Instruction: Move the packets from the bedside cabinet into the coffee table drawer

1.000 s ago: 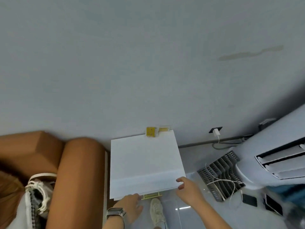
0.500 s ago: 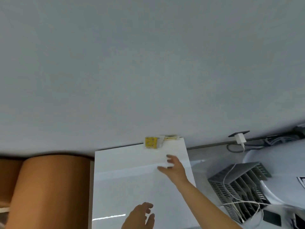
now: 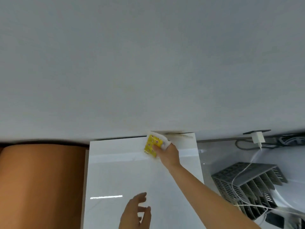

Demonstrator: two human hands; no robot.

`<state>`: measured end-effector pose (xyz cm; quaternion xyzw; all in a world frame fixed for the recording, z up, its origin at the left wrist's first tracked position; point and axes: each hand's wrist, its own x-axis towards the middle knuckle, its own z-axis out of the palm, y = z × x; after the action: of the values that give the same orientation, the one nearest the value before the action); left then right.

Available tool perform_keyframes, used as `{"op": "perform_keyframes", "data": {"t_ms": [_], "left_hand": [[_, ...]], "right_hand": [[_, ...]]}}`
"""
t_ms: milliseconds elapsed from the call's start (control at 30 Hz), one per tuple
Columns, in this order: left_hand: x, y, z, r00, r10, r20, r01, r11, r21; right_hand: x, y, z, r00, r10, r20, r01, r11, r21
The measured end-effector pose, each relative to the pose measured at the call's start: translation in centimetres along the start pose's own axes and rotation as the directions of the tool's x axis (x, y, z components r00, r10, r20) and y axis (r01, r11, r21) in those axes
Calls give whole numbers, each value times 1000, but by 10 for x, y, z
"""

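Head view: at the far right corner of the white bedside cabinet [image 3: 125, 171], the right hand [image 3: 168, 154] pinches a yellow packet [image 3: 151, 146], with a white packet [image 3: 163, 141] apparently in the same grip. The left hand [image 3: 136, 212] hovers loosely open over the near edge, holding nothing. This looks like the pick-up step; next, lift the packets clear and carry them to the coffee table drawer, which is out of sight.

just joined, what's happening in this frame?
A person is at a white bedside cabinet set against the wall. Their right hand is stretched to the back edge of the top and grips a yellow patterned packet. Something pale lies in the grip beside it; it may be a second packet, but it is too blurred to tell. The left hand hovers open over the near part of the top, holding nothing. No coffee table drawer is in view.
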<state>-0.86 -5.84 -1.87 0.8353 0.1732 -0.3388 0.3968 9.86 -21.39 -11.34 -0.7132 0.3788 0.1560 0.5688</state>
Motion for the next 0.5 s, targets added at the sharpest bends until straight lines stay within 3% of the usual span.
{"op": "perform_keyframes", "data": {"t_ms": [100,167,233,300,400,500], "left_hand": [[17,-1,-6,978,-80,-192,14,947,-322],[26,5,-13,986,-116,-116,54,897,-439],[34,9,-16,991,-103,85,131,875,-466],[35,11,-14,966,-101,236,200,874,-443],[35,7,-7,962,-155,227,244,860,-449],[33,0,-6,962,-205,179,269,814,-514]], "right_hand": [[-47,15,-11,967,-12,256,-30,987,158],[-75,25,-22,910,-25,414,-57,981,183],[-97,32,-28,863,-23,505,-67,985,159],[-109,36,-32,839,-5,544,-50,995,85],[-107,38,-43,832,47,553,18,994,-111],[-81,32,-59,928,-55,368,145,964,-222]]}}
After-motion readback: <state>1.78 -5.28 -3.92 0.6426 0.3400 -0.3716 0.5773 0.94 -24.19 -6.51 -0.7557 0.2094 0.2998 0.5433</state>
